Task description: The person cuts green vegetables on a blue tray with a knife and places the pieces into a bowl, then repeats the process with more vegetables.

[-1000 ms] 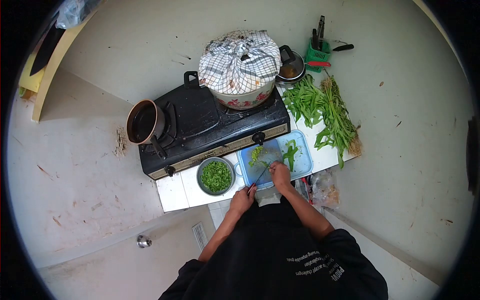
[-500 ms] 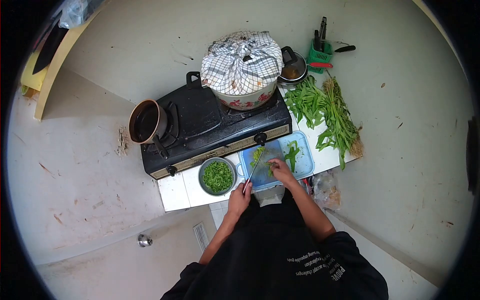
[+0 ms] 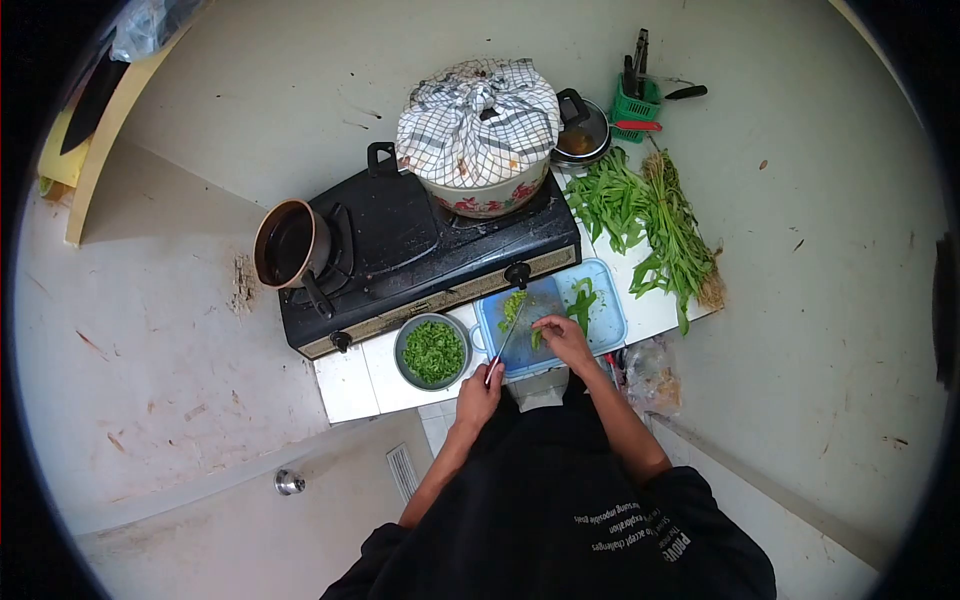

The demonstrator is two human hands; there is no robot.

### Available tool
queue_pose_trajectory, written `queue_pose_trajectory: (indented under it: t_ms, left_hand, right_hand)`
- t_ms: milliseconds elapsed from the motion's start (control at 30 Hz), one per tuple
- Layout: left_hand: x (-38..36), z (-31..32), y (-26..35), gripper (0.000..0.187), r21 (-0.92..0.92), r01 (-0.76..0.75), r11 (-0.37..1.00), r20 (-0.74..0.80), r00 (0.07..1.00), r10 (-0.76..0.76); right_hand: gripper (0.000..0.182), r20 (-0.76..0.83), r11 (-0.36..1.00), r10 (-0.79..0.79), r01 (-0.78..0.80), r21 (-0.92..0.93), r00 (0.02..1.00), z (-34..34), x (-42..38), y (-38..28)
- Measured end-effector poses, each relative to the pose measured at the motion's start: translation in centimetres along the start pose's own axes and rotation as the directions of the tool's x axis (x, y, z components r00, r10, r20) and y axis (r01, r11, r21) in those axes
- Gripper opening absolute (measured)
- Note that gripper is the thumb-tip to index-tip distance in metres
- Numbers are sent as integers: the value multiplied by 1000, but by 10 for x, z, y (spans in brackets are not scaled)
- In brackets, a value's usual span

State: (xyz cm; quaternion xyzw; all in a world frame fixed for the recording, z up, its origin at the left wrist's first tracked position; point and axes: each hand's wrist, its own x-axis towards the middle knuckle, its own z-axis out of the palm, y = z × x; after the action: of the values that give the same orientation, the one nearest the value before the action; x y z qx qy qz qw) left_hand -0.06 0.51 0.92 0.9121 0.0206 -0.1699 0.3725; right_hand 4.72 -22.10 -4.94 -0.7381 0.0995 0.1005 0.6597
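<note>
My left hand (image 3: 479, 396) is closed round the handle of a knife (image 3: 508, 338), whose blade slants up over the blue cutting board (image 3: 612, 340). Beside the blade, my right hand (image 3: 562, 338) pinches a small bit of green leaf (image 3: 537, 338) just above the board. A little heap of chopped greens (image 3: 513, 303) lies at the board's upper left, by the knife tip. Loose green leaves (image 3: 581, 303) rest on its right half. Left of the board stands a grey bowl (image 3: 400, 366) full of chopped greens (image 3: 432, 350).
Behind the board is a black two-burner stove (image 3: 400, 225) with a brown saucepan (image 3: 268, 245) and a large cloth-covered pot (image 3: 500, 195). Bunches of leafy greens (image 3: 670, 235) lie at the right by the wall. A green utensil basket (image 3: 632, 108) and a lidded pan (image 3: 585, 135) stand behind them.
My right hand has shifted very slightly, with the leaf still in its fingers. The knife and my left hand stay almost in place. The whole view has drifted a little.
</note>
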Motion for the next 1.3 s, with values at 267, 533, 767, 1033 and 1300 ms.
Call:
queue_pose_trajectory:
  t_ms: [267, 533, 767, 1033, 1300]
  left_hand:
    - [3, -4, -1, 48, 9, 6, 1000, -17, 1000, -5]
    - [1, -8, 2, 50, -14, 7, 1000, -43, 999, -8]
    - [2, -1, -6, 49, -23, 6, 1000, -29, 1000, -7]
    - [0, 5, -10, 48, -25, 13, 1000, -5, 1000, -13]
    - [-2, 6, -9, 47, 3, 46, 999, 40, 998, -46]
  right_hand:
    - [21, 31, 974, 154, -157, 165, 988, -8, 0, -25]
    - [18, -99, 998, -53, 56, 29, 994, 1, 12, 14]
    - [28, -212, 947, -222, 159, -279, 952, -8, 0, -6]
    - [30, -200, 866, -359, 246, -435, 912, 3, -5, 18]
    - [27, -114, 774, -457, 332, -538, 882, -2, -6, -7]
